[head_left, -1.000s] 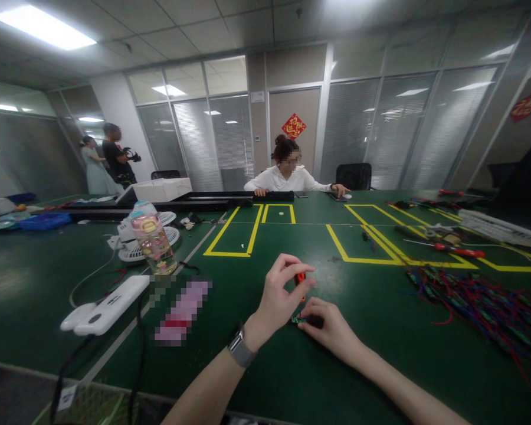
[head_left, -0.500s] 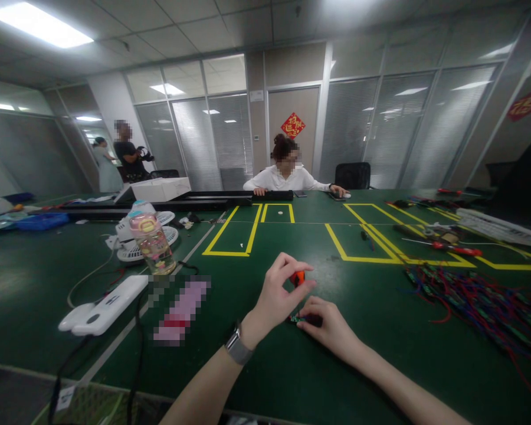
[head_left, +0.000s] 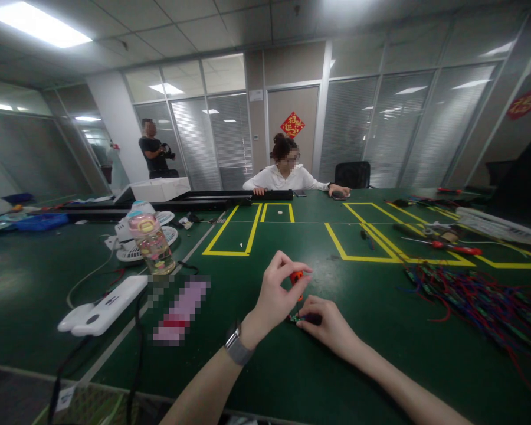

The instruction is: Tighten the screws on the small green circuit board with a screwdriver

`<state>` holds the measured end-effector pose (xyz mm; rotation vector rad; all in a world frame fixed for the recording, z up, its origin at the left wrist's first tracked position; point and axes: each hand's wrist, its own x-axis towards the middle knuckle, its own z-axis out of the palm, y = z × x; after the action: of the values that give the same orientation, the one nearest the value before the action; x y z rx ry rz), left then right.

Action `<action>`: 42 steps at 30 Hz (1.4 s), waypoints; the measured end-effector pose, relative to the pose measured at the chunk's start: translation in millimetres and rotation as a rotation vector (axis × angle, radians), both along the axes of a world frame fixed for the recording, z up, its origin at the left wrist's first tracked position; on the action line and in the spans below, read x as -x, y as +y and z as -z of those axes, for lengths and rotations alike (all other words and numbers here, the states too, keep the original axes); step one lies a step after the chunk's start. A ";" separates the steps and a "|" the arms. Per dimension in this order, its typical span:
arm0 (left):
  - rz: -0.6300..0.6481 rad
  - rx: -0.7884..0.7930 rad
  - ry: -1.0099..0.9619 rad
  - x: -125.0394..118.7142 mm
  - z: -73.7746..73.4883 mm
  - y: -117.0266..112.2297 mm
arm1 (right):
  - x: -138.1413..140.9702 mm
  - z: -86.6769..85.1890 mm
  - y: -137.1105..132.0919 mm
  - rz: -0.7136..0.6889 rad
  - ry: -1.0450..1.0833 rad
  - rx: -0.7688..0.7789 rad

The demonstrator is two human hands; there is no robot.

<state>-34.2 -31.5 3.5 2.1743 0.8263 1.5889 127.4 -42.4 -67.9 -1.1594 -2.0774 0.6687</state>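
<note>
Board [head_left: 294,319], small and green, lies on desk [head_left: 212,378], pinched in right hand [head_left: 330,324]; left hand [head_left: 283,286] grips orange screwdriver [head_left: 297,276] upright above it. Step: probably screw-turning; calls for steady board, even twist. Wire bundle [head_left: 473,301] beyond, right.

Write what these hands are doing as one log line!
left hand: holds orange-handled screwdriver upright | right hand: pinches small green circuit board | right side: heaped wired circuit boards

screwdriver handle [head_left: 297,275]: smooth plastic | tabletop [head_left: 230,289]: smooth, faint sheen | bottle [head_left: 154,247]: clear, glossy | watch band [head_left: 239,352]: metallic
</note>
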 end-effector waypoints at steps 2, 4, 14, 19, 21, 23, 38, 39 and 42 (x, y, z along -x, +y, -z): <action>0.026 0.026 0.004 0.9 -1.1 0.0 | 0.7 -1.2 0.2 0.002 -0.002 0.004; 0.085 0.062 -0.002 2.5 -2.8 -0.1 | 1.3 -2.6 0.3 0.001 -0.004 0.011; 0.005 0.027 0.012 2.5 -0.4 1.8 | 2.6 -9.0 0.1 -0.006 -0.017 0.029; 0.035 0.010 0.010 1.8 -0.5 -1.2 | 3.2 -7.9 -0.3 0.004 -0.019 0.032; 0.078 0.025 0.003 1.7 -2.2 -2.9 | 3.1 -6.8 -0.5 0.008 -0.014 0.023; 0.073 0.013 -0.002 1.1 -2.8 -3.3 | 2.9 -6.2 -1.0 0.014 -0.016 0.020; -0.036 -0.060 0.035 -2.1 4.4 -1.6 | 3.1 -5.4 -1.5 0.030 -0.025 -0.003; -0.076 -0.079 0.036 -2.5 6.0 -0.5 | 3.0 -5.3 -1.5 0.030 -0.026 -0.002; -0.143 -0.117 0.033 -2.9 9.8 3.1 | 2.7 -4.3 -1.3 0.024 -0.026 0.003</action>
<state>-31.3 -28.4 -6.2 2.2732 0.9405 1.7131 124.7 -43.7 -63.6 -1.1994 -2.0812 0.6490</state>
